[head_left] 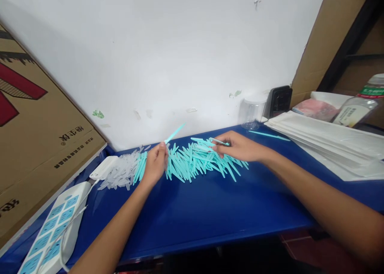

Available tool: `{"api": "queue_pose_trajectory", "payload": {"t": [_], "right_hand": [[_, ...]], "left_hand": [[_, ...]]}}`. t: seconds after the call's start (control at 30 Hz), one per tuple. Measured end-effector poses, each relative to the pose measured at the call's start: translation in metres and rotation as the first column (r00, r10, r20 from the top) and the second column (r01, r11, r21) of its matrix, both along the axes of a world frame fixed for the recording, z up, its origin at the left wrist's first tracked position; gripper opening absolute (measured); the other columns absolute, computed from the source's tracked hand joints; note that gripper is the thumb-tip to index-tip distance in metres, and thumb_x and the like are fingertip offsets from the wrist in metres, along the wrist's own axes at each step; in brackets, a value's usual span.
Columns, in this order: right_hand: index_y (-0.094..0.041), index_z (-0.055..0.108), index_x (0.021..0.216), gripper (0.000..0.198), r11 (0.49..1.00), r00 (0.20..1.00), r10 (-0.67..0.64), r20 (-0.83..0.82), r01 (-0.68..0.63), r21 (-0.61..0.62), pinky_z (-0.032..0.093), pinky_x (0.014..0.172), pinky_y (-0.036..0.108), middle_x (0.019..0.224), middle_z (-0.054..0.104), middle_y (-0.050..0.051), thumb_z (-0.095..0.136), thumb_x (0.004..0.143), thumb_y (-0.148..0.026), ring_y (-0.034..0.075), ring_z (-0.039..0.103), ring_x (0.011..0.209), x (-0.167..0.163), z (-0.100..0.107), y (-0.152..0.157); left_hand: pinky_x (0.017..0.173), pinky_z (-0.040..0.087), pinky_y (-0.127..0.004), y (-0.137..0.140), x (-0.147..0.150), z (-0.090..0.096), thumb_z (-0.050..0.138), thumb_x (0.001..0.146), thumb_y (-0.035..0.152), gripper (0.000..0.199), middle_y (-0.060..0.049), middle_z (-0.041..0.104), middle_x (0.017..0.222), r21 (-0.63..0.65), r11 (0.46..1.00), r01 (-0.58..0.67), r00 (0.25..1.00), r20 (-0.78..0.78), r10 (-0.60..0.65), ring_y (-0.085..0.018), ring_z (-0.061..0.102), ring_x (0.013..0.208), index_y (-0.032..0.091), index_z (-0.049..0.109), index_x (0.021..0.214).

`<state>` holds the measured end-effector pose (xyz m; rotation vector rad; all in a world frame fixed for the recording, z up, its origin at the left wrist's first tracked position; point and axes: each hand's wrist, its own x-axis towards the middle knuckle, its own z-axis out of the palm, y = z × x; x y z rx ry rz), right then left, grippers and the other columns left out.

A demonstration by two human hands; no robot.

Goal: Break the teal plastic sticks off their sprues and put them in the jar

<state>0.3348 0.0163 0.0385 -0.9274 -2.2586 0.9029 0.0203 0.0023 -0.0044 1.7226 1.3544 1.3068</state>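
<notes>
My left hand [156, 159] is closed round one end of a flat turquoise plastic stick [176, 132], whose narrow tip points up and to the right. Between the thumb and fingers of my right hand [231, 144] is a thin grey metal tool [218, 141] with a bent tip; its exact kind is unclear. Below both hands spreads a heap of similar turquoise sticks [192, 162], partly covered by my left hand. Small translucent plastic pieces [120, 171] lie in a pile left of my left hand.
On the left are a white power strip [67, 222], a white box-shaped device [104, 167] and a cardboard box [39, 118]. A clear jar [253, 113] stands by the wall. White bags [324, 140] and a plastic bottle [360, 106] are at right on the blue table [210, 210].
</notes>
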Motion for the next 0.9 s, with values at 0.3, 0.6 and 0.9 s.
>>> {"api": "queue_pose_trajectory", "payload": {"t": [0.3, 0.6, 0.9], "right_hand": [[-0.018, 0.074, 0.098, 0.031, 0.970, 0.974, 0.194, -0.119, -0.208, -0.126, 0.034, 0.053, 0.025, 0.083, 0.074, 0.003, 0.064, 0.098, -0.047, 0.011, 0.049, 0.057, -0.018, -0.007, -0.012], [-0.017, 0.071, 0.087, 0.037, 0.981, 0.977, 0.122, -0.174, -0.145, -0.126, 0.038, 0.059, 0.027, 0.081, 0.076, 0.004, 0.072, 0.091, -0.054, 0.015, 0.059, 0.065, -0.024, -0.012, -0.014], [-0.018, 0.075, 0.078, 0.044, 0.997, 0.984, 0.078, -0.160, -0.079, -0.001, 0.043, 0.073, 0.030, 0.080, 0.070, 0.003, 0.064, 0.096, -0.057, 0.017, 0.060, 0.073, -0.027, -0.009, -0.019]], "left_hand": [[0.040, 0.040, -0.022, -0.021, 0.043, -0.019, 0.048, 0.101, 0.063, 0.049, 0.007, 0.042, 0.053, -0.233, 0.920, 0.316, 0.942, 0.193, -0.275, -0.009, 0.042, 0.039, 0.021, 0.047, 0.076], [0.045, 0.037, -0.025, -0.024, 0.040, -0.017, 0.041, 0.105, 0.060, 0.050, 0.007, 0.040, 0.053, -0.135, 0.952, 0.273, 0.961, 0.086, -0.263, -0.010, 0.041, 0.041, 0.022, 0.042, 0.073], [0.057, 0.028, -0.030, -0.026, 0.034, -0.007, 0.035, 0.109, 0.046, 0.046, 0.004, 0.039, 0.061, 0.170, 0.982, 0.081, 0.917, -0.400, -0.007, -0.013, 0.037, 0.056, 0.021, 0.038, 0.071]]}}
